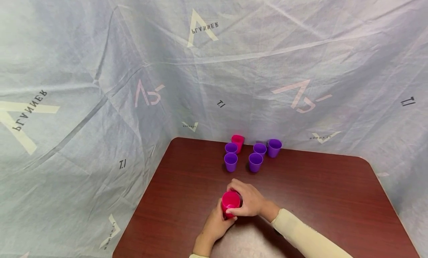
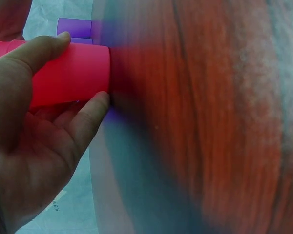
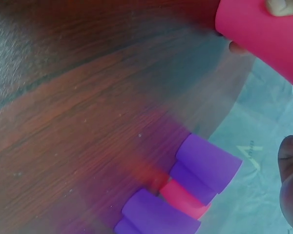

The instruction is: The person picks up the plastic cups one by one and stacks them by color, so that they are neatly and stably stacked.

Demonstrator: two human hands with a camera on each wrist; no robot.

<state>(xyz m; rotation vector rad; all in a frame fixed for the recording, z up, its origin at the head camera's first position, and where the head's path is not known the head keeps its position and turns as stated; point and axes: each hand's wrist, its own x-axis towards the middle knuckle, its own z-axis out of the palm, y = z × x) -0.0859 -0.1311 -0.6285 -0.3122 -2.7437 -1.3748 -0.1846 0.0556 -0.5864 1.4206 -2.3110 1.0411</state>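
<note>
The left hand point(image 1: 215, 224), at 7 o'clock, and right hand point(image 1: 250, 199), at 3, both curl round the pink cup point(image 1: 230, 198).

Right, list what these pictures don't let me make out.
Left wrist view: the rim end of the held red cup, partly covered by the left hand and cut off by the left edge.
Head view: the lower part of the far red cup, partly hidden by a purple cup.
Right wrist view: the lowest purple cup, cut off by the bottom edge.

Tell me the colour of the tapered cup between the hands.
Pinkish red; the tapered cup shows best in left wrist.
</note>
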